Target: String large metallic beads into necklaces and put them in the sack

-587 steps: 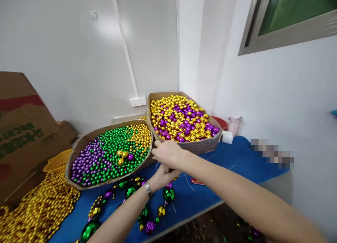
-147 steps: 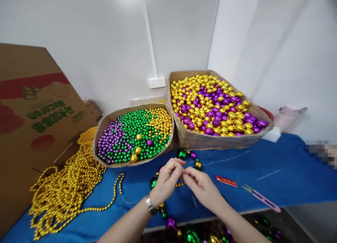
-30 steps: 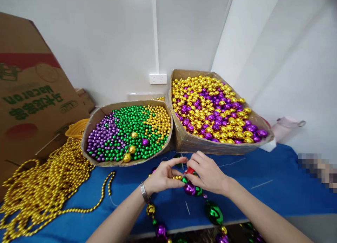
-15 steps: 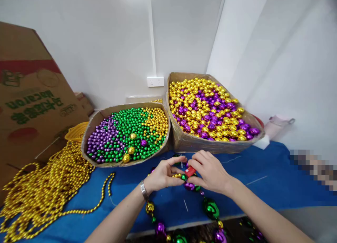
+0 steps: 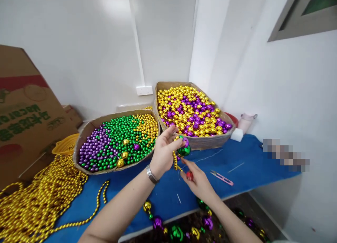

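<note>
My left hand [image 5: 164,152] is raised above the blue table [image 5: 244,155] and closed on a bead necklace [image 5: 182,149], pinching it by a large green bead with a purple one beside it. Small gold beads hang from my fingers, and the rest of the strand droops over the table's front edge, where more green, purple and gold beads [image 5: 176,232] show. My right hand [image 5: 198,181] sits lower, just below the left, with its fingers closed on a small red object [image 5: 189,176]. A thin thread runs between the two hands.
Two cardboard trays stand at the back: one with small purple, green and gold beads [image 5: 116,143], one with larger gold and purple beads [image 5: 191,111]. Gold bead strands [image 5: 39,201] pile at left beside a big carton [image 5: 23,113]. Pink snips [image 5: 221,177] lie at right.
My left hand has lifted the necklace up off the table toward the trays. My right hand has dropped below it, still holding the red object. The camera has swung left.
</note>
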`<act>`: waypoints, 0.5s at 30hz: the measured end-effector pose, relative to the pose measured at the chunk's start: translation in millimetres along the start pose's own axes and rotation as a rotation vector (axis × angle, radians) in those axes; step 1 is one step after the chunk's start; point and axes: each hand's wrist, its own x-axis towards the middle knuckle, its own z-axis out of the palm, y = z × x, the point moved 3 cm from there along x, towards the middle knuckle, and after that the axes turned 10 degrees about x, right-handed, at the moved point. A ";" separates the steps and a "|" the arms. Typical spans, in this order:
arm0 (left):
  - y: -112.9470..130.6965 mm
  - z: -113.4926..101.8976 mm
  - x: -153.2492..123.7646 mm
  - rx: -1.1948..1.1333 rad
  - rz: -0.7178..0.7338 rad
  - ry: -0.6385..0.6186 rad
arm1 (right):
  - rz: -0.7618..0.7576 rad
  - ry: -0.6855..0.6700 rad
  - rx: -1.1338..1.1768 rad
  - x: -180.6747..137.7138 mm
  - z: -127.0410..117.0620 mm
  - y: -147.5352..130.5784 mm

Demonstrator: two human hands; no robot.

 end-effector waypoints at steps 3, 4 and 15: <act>20.0 15.0 4.3 -0.029 0.053 0.017 | -0.032 -0.058 0.038 4.2 3.0 -20.4; 25.5 16.6 7.5 -0.037 0.072 0.019 | -0.038 -0.085 0.045 2.2 -2.2 -30.9; 12.6 16.5 19.1 0.033 -0.008 -0.112 | -0.127 0.272 0.515 14.0 -124.0 -162.8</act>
